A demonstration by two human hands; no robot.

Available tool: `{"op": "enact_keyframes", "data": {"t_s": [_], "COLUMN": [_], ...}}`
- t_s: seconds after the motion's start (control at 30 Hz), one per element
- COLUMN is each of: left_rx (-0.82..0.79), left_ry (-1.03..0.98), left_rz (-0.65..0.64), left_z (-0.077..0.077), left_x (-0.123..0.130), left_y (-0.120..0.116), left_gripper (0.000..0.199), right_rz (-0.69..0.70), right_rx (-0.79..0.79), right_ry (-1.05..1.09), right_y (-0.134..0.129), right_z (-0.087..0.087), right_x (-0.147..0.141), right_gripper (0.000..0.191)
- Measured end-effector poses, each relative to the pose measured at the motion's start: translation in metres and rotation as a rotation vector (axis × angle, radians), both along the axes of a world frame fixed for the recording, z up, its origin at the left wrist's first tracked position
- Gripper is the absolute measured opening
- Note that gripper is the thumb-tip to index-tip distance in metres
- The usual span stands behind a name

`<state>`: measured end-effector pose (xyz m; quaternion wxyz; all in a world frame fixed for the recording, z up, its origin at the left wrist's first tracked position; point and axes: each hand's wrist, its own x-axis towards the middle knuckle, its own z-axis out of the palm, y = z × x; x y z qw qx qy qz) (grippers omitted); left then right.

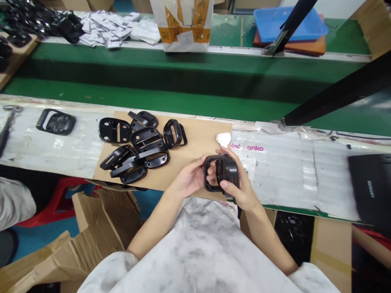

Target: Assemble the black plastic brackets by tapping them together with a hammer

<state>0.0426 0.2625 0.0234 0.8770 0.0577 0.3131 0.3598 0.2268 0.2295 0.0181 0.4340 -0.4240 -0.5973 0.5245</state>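
A black plastic bracket point(231, 169) with an open rectangular loop is held up over the front edge of the bench. My right hand point(241, 187) wraps round its right side, thumb across the front. At the loop's left side, my left hand point(194, 177) grips the frame, with fingers showing through the opening. To the left, several like brackets point(146, 138) lie heaped on a flat cardboard sheet point(195, 134). Just beyond my right hand lies a small crumpled white piece point(224, 139).
One bracket point(59, 122) lies apart on the left, near a hammer point(9, 122). Behind the bench runs a green channel point(183, 87). A black post point(332, 95) slants over the right side. Farther back are a taped package point(183, 26) and a blue tray point(290, 24). An open carton point(104, 219) stands below left.
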Motion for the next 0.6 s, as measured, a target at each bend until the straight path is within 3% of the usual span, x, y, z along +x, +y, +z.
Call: {"op": "enact_keyframes", "data": {"t_s": [0.13, 0.3, 0.47, 0.6], "left_rx": [0.067, 0.098, 0.159, 0.185], "left_ry": [0.02, 0.006, 0.037, 0.073], "left_rz": [0.096, 0.039, 0.062, 0.155], "left_z": [-0.001, 0.001, 0.0, -0.008], "left_x": [0.002, -0.001, 0.001, 0.009], "left_y": [-0.004, -0.004, -0.007, -0.014], "left_gripper": [0.032, 0.028, 0.034, 0.041], "right_rz": [0.03, 0.016, 0.012, -0.018], "right_rx": [0.011, 0.01, 0.06, -0.038], "right_ry": [0.044, 0.111, 0.132, 0.204], "right_y": [-0.001, -0.002, -0.001, 0.003], "right_z": [-0.004, -0.008, -0.004, -0.008], "right_x": [0.001, 0.0, -0.001, 0.002], "right_gripper": [0.085, 0.083, 0.081, 0.079]}}
